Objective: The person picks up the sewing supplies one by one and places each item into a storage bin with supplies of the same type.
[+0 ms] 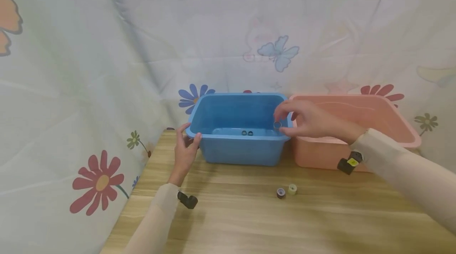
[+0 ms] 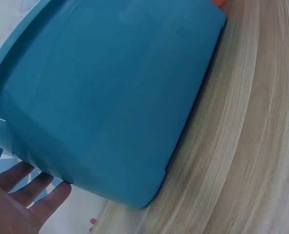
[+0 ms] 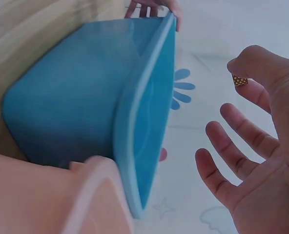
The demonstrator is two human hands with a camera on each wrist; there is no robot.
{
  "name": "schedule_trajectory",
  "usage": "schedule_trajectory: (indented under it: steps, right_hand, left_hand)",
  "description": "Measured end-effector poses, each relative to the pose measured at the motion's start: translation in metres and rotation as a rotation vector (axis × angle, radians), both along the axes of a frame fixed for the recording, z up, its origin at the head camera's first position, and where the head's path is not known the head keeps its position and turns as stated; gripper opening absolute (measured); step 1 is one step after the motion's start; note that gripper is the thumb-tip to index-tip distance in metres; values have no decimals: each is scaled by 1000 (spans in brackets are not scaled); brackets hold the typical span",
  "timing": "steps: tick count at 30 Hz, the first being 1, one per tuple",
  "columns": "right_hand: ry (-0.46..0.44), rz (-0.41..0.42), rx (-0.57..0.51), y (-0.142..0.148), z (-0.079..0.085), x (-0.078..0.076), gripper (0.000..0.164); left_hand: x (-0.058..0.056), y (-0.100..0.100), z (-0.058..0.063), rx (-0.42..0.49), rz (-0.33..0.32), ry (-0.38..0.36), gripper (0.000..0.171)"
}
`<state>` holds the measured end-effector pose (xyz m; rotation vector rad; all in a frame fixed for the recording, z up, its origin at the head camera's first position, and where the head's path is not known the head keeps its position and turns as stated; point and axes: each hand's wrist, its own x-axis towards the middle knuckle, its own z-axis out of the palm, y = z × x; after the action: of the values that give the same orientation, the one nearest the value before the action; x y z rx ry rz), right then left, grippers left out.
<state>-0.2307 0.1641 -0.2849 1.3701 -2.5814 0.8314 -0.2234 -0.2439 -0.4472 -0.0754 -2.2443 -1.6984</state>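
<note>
Between thumb and forefinger, my right hand (image 1: 308, 119) pinches a small tape roll (image 3: 240, 80) with a gold-and-dark pattern, its other fingers spread. In the head view this roll is over the right end of the blue tub (image 1: 242, 151), near the rim. My left hand (image 1: 186, 153) grips the tub's left front corner, thumb at the front and fingers along the side. Two small dark rolls (image 1: 247, 133) lie on the tub's floor. Nearer me on the table are a dark purple tape roll (image 1: 280, 193) and a pale yellow-green tape roll (image 1: 292, 189), side by side.
A pink tub (image 1: 320, 155) stands right of the blue one, its rim close by and partly behind my right forearm. Both tubs rest on a wood-grain table (image 1: 228, 214). Behind hangs a pale curtain (image 1: 221, 40) printed with flowers and butterflies.
</note>
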Motion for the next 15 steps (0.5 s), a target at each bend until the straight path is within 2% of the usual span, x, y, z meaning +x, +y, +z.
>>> schedule_trajectory:
  steps: [2, 15]
  right_hand:
    - [-10, -8, 1, -2, 4, -4, 22]
    - [-81, 0, -28, -18, 10, -32, 24]
  left_hand:
    - [-6, -2, -8, -8, 12, 8, 61]
    - [-4, 0, -9, -12, 33, 24, 57]
